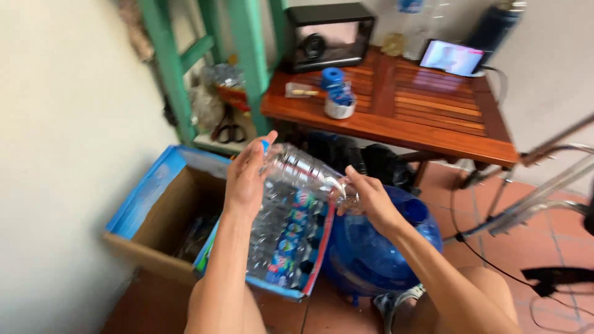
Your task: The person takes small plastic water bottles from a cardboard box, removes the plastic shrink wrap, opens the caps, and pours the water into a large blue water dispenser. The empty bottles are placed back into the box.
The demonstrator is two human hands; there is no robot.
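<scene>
A wooden counter (433, 111) fills the upper right, carrying a dark open-fronted box (328, 37), a lit tablet (451, 57) and a roll of tape (340, 106) with blue caps on it. Below it, on the tiled floor (557, 241), sits a large blue water jug (371, 247). To the left stands an open cardboard box (167, 210) with blue flaps, and beside it a tray of packed small bottles (284, 241). Above that tray the person holds a clear plastic bottle (297, 170), tilted on its side. The left hand (247, 176) presses flat against its base, fingers spread; the right hand (371, 198) has its grip pinched around the neck end.
</scene>
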